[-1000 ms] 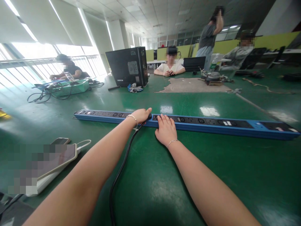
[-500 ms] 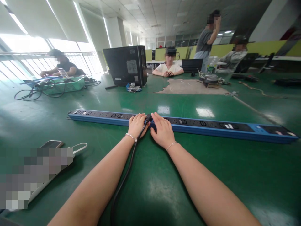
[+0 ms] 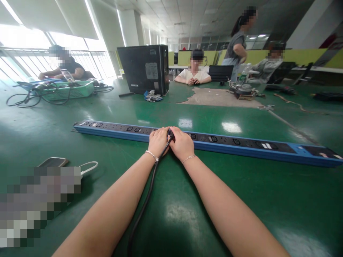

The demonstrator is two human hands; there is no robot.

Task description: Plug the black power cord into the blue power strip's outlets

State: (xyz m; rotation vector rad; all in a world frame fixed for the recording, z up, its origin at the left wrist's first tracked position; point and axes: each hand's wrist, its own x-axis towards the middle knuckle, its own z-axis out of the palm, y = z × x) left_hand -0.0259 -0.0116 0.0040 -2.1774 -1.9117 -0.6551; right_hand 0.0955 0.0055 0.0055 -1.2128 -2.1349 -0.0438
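Note:
A long blue power strip (image 3: 225,147) with a black socket face lies across the green table. A black plug (image 3: 170,133) stands at its middle sockets; whether it is fully seated is hidden by my fingers. From the plug a black cable (image 3: 149,192) runs toward me between my forearms. My left hand (image 3: 158,141) is closed over the strip just left of the plug, fingers together on top. My right hand (image 3: 183,143) is closed around the plug from the right, its fingertips close to the left hand.
A black computer case (image 3: 143,69) and a glove (image 3: 153,96) are beyond the strip. A green basket (image 3: 66,91) of cables stands back left. At left lie a phone (image 3: 55,162) and a blurred item with a white loop (image 3: 89,167). Several people are around the table.
My right hand has closed in on the plug, its fingers now bent round it instead of stretched out. The standing person in the background has lowered an arm.

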